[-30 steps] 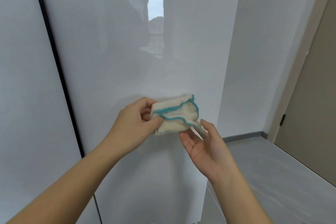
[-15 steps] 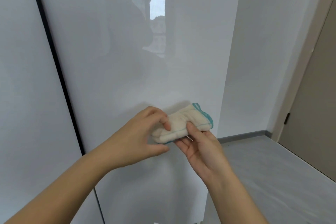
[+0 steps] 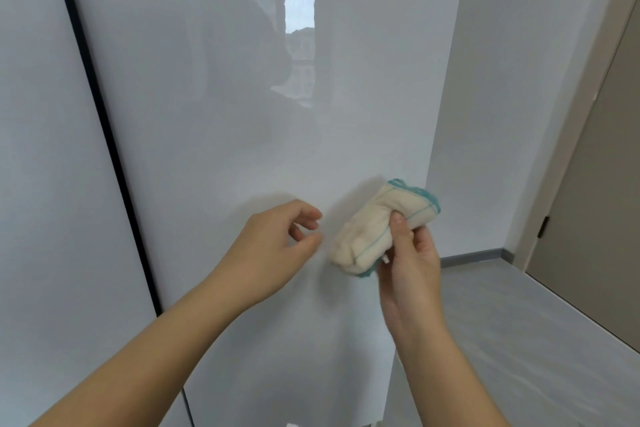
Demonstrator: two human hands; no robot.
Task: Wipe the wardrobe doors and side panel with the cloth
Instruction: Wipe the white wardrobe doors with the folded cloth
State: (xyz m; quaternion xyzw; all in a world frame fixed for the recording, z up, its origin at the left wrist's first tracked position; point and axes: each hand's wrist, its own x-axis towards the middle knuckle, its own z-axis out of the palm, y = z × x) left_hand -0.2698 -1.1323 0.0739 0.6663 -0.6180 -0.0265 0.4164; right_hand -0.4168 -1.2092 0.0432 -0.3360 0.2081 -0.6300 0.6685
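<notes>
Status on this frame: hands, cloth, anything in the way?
Right hand grips folded cloth. Left hand open, empty. Wardrobe door ahead, nothing in the way.

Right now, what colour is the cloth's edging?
Teal-green stitching along the edge of the cream cloth, gripped in the right hand; the head view shows it.

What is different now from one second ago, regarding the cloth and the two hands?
The cloth passed from the left hand to the right hand: the left hand pinched it a second ago, both held it half a second ago, and now the right hand alone grips it, folded smaller and further right. The left hand has let go and holds nothing. The wardrobe door looks unchanged.
</notes>
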